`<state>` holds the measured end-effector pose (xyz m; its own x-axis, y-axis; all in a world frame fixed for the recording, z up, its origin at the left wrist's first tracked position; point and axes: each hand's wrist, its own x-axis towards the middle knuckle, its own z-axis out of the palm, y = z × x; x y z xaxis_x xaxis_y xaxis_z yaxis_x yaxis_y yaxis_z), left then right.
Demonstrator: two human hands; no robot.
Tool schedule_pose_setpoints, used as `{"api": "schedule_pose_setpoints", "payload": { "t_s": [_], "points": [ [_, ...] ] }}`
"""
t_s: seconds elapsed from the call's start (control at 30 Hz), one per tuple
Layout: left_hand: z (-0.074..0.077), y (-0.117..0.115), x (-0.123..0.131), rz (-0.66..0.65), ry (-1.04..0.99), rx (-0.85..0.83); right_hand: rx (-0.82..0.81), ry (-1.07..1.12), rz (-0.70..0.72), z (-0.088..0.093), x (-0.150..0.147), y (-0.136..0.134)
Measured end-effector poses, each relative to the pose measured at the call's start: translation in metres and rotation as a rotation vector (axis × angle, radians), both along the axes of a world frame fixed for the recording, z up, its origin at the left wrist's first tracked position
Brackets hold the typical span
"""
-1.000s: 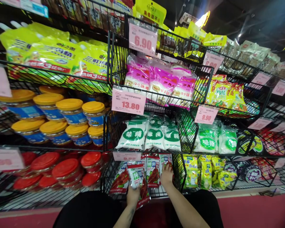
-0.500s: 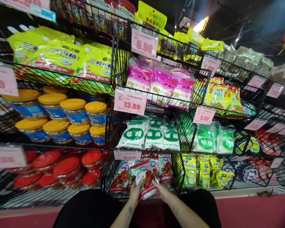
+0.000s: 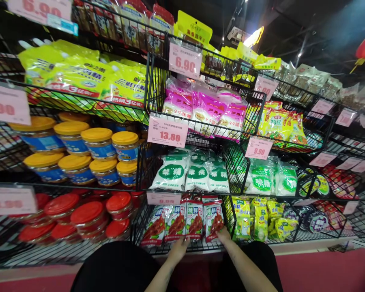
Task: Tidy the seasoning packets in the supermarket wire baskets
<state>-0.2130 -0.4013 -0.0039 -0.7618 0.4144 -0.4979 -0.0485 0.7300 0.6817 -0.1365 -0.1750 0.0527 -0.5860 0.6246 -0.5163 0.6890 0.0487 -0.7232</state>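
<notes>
My left hand (image 3: 179, 248) is low at the shelf's front edge, its partly hidden fingers touching the bottoms of the middle red-and-white seasoning packets (image 3: 174, 224). My right hand (image 3: 223, 236) is at the lower right corner of the rightmost seasoning packet (image 3: 213, 219), its fingers closed on that corner. The packets lean back side by side in a black wire basket (image 3: 158, 249) on the bottom tier. Each shows reddish food and green leaves.
White bags with green ovals (image 3: 197, 172) fill the tier above. Red-lidded jars (image 3: 89, 213) stand at left, with yellow-lidded jars (image 3: 97, 138) higher. Yellow seasoning packets (image 3: 260, 219) lie right of a wire divider. My dark-clothed knees (image 3: 115, 267) are close to the shelf front.
The packet held between both hands now leans in the row with the others. My left hand has let go of it and stays low; my right hand has shifted right to the end packet.
</notes>
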Motion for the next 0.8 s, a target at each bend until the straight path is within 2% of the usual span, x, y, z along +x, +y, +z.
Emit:
{"api": "schedule_pose_setpoints", "payload": {
  "t_s": [0.1,0.17,0.23,0.33,0.43,0.5,0.6,0.7,0.8],
  "points": [
    [0.002,-0.005,0.006,-0.160,0.035,-0.060,0.320,-0.112,0.130,-0.022,0.001,-0.035],
    [0.006,-0.004,0.009,-0.209,0.068,-0.088,0.687,-0.209,0.374,-0.042,0.002,-0.054],
    [0.012,-0.003,0.010,-0.214,0.081,-0.090,0.894,-0.305,0.528,-0.062,0.003,-0.058],
    [0.020,-0.003,0.008,-0.190,0.126,-0.106,0.921,-0.438,0.635,-0.082,0.007,-0.037],
    [0.022,-0.006,0.005,-0.159,0.227,-0.163,0.961,-0.496,0.709,-0.086,0.009,-0.011],
    [0.022,-0.007,0.005,-0.128,0.245,-0.213,0.964,-0.464,0.710,-0.079,0.006,-0.004],
    [0.017,-0.008,0.007,-0.139,0.155,-0.285,0.823,-0.383,0.596,-0.058,-0.013,-0.009],
    [0.009,-0.009,0.012,-0.232,0.051,-0.344,0.695,-0.320,0.483,-0.038,-0.034,-0.026],
    [0.001,-0.013,0.013,-0.264,0.011,-0.321,0.683,-0.237,0.491,-0.024,-0.033,-0.050]
  ]
}}
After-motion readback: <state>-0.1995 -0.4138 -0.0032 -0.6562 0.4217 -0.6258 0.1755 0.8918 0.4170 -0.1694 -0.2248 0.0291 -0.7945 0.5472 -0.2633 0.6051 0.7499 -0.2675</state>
